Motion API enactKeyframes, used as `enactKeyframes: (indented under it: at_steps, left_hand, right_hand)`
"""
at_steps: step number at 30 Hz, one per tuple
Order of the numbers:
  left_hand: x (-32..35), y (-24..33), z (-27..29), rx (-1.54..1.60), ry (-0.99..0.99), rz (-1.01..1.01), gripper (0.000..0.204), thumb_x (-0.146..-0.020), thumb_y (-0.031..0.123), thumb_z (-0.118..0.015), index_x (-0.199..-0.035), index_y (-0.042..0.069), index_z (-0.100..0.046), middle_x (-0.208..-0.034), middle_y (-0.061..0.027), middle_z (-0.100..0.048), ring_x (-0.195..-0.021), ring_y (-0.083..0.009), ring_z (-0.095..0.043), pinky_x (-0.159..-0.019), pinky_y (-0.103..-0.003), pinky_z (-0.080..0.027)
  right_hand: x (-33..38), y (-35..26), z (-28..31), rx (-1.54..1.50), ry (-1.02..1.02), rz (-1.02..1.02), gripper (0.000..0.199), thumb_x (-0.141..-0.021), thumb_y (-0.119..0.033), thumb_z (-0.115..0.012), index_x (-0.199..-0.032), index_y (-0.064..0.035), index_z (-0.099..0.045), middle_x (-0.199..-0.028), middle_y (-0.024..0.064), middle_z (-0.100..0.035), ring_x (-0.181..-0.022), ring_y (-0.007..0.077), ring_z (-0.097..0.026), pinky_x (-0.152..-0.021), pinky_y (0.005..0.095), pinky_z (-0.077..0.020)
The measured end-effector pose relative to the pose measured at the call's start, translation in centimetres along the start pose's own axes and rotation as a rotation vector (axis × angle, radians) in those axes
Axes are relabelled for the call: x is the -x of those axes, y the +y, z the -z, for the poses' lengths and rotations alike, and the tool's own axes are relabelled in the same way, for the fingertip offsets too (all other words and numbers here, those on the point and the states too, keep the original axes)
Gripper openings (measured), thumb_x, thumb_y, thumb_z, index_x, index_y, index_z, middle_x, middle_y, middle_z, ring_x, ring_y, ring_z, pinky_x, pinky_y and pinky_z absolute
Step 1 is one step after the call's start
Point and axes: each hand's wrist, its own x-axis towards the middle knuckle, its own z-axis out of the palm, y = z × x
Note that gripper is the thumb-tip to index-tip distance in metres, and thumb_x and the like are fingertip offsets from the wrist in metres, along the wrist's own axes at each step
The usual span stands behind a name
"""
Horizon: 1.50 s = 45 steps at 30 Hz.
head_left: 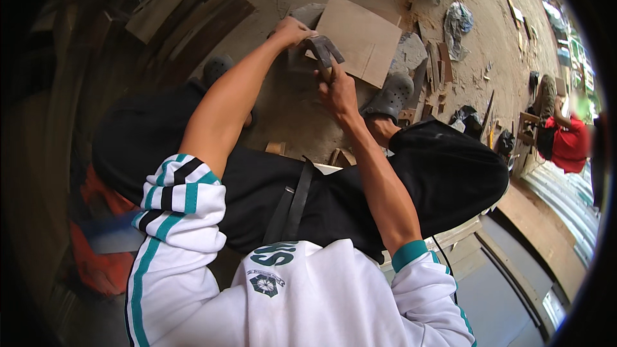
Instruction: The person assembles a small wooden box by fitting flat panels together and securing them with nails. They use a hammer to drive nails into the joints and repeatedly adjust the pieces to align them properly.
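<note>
A claw hammer (326,51) with a dark head is gripped by its handle in my right hand (339,95). Its head is over the near left edge of a flat, light brown wooden board (360,38). Close to the hammer head, my left hand (293,32) is closed at the board's left edge. Whatever its fingers pinch there is hidden from me. The board lies between my feet, over a grey slab (409,51) that shows past its right side.
A grey clog (392,93) is on my right foot, close to the board. Long wooden planks (193,38) lie at left, wood offcuts (443,64) and a crumpled plastic bag (457,22) at right. Another person in a red shirt (571,144) sits at far right.
</note>
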Motion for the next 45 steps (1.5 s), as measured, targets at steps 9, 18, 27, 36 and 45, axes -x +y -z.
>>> enactKeyframes:
  at_steps: [9, 18, 27, 36, 45]
  left_hand:
    - [-0.9, 2.5, 1.0, -0.199, -0.103, 0.041, 0.032, -0.073, 0.037, -0.082, -0.091, 0.011, -0.079, -0.076, -0.0046, -0.073, -0.066, -0.0136, -0.067, -0.06, -0.031, -0.054]
    - [-1.3, 0.9, 0.7, -0.127, -0.062, 0.009, 0.029, -0.074, 0.035, -0.082, -0.087, 0.009, -0.079, -0.069, -0.0035, -0.07, -0.057, -0.0121, -0.062, -0.052, -0.029, -0.05]
    - [1.4, -0.3, -1.4, -0.144, 0.029, 0.075, 0.049, -0.081, 0.053, -0.071, -0.096, 0.007, -0.076, -0.085, -0.0133, -0.07, -0.073, -0.0256, -0.064, -0.076, -0.038, -0.05]
    - [5.0, -3.7, -4.2, 0.117, 0.015, -0.182, 0.056, -0.093, 0.039, -0.062, -0.135, 0.002, -0.055, -0.126, -0.0175, -0.064, -0.118, -0.0249, -0.06, -0.099, -0.033, -0.044]
    - [8.0, -3.2, -3.8, 0.272, 0.051, 0.249, 0.048, -0.095, 0.03, -0.057, -0.135, 0.004, -0.055, -0.12, -0.0125, -0.064, -0.101, -0.0229, -0.065, -0.09, -0.038, -0.051]
  right_hand:
    - [-0.5, 3.3, -1.8, -0.019, -0.011, 0.03, 0.033, -0.086, -0.014, -0.059, -0.117, -0.0059, -0.054, -0.085, 0.0301, -0.065, -0.084, 0.0476, -0.064, -0.071, 0.0518, -0.0502]
    - [-0.6, 2.2, -2.0, 0.155, -0.106, -0.139, 0.036, -0.082, -0.011, -0.059, -0.118, -0.0067, -0.053, -0.09, 0.0263, -0.067, -0.089, 0.047, -0.064, -0.078, 0.0518, -0.0492]
    - [-1.6, 7.2, 4.7, 0.184, 0.178, -0.323, 0.037, -0.082, -0.027, -0.066, -0.112, -0.0059, -0.061, -0.095, 0.0275, -0.067, -0.092, 0.0459, -0.064, -0.08, 0.0504, -0.0483]
    - [-3.2, 20.0, 8.4, -0.181, 0.484, -0.483, 0.025, -0.083, -0.019, -0.074, -0.099, -0.0049, -0.061, -0.081, 0.0067, -0.064, -0.075, 0.0204, -0.064, -0.066, 0.0316, -0.0515]
    - [-4.4, 21.4, 3.9, -0.793, 0.49, -0.424, 0.016, -0.088, -0.01, -0.069, -0.089, -0.0039, -0.054, -0.069, 0.001, -0.055, -0.057, 0.0117, -0.053, -0.051, 0.0261, -0.043]
